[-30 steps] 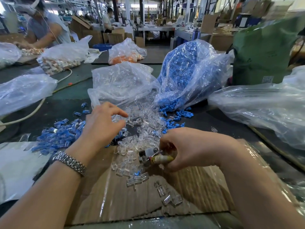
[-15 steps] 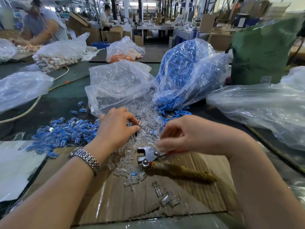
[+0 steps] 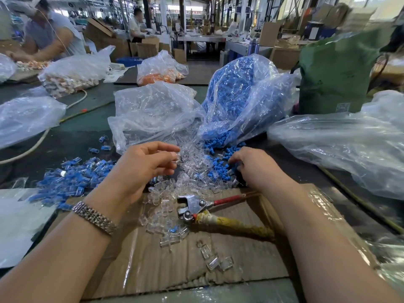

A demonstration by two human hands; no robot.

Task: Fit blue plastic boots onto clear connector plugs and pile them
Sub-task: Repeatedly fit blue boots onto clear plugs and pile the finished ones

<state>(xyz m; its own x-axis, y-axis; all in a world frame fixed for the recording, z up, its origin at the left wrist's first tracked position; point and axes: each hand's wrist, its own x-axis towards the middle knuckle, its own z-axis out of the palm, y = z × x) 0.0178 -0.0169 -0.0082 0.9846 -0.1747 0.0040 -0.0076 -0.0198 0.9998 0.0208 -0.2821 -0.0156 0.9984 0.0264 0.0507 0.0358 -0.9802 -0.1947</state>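
- Left hand [image 3: 144,165] raised over the near edge of the heap of small clear plastic connector plugs [image 3: 192,169], fingers curled, thumb and forefinger pinching 1 clear plug at the fingertips [image 3: 176,155]; silver link bracelet [image 3: 95,217] on that wrist.
- Right hand [image 3: 251,165] palm-down, fingers bent into the scatter of small blue plastic boots [image 3: 220,165] just right of the clear heap; whether those fingers grip a boot, cannot tell, fingertips hidden among the pieces.
- Pile of finished blue-and-clear fitted plugs [image 3: 72,178] on the dark table to the left, beside the left forearm.
- Crumpled clear plastic bag of clear plugs [image 3: 153,110] behind the heap, open mouth spilling toward the hands; clear plastic bag packed with blue boots [image 3: 238,92] just right of it, also spilling.
- Metal hand tool with 1 red handle and 1 yellow-wrapped handle [image 3: 209,212] lying on the tape-covered brown cardboard sheet [image 3: 196,263], between the 2 forearms, touched by neither hand.
- More loose clear plugs strewn on the cardboard near the tool's head.
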